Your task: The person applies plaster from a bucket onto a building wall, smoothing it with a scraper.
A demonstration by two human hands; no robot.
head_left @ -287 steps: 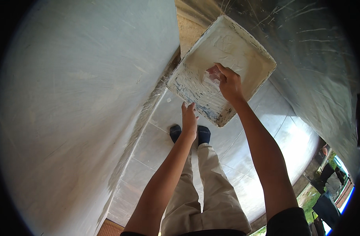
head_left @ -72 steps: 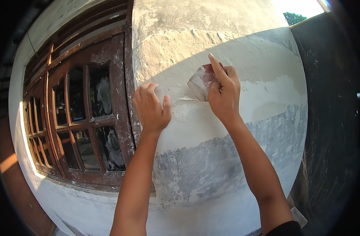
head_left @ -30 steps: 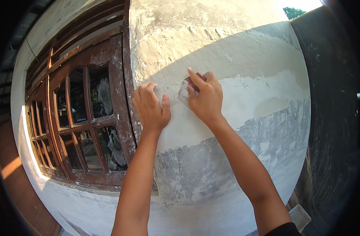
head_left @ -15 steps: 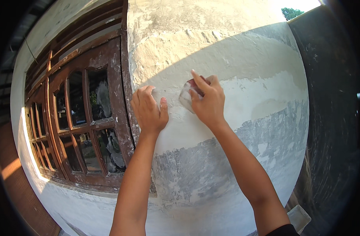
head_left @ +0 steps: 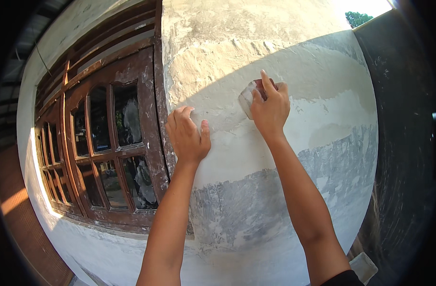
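1. In the head view, two bare hands are showing, and they are standing apart from each other in front of one plastered wall [head_left: 242, 155].
2. The right hand [head_left: 273, 112] is clamping one putty scraper [head_left: 246, 97], its fingers closing around the reddish part while one index finger is pointing upward along it.
3. That one scraper is sitting at the middle of the wall's coated area, just below the slanting shadow edge; its pale, smeared blade is facing left. Whether its edge is touching the plaster, I cannot tell.
4. The left hand [head_left: 187, 138] is holding nothing; its fingers are bending loosely and its thumb is standing away from them, beside the window frame [head_left: 162, 105]. Contact with the wall is hard to judge.
5. Two brown wooden window leaves are filling the left side. The nearer leaf [head_left: 114, 153] is carrying six glass panes, three above three; the farther leaf [head_left: 53, 164] is appearing too narrow for a sure count.
6. One black sleeve [head_left: 344, 278] is entering at lower right, partly covering one pale tray [head_left: 364, 267].
7. One dark panel [head_left: 404, 157] is bounding the wall's right side, with one patch of green foliage [head_left: 357, 19] showing above.
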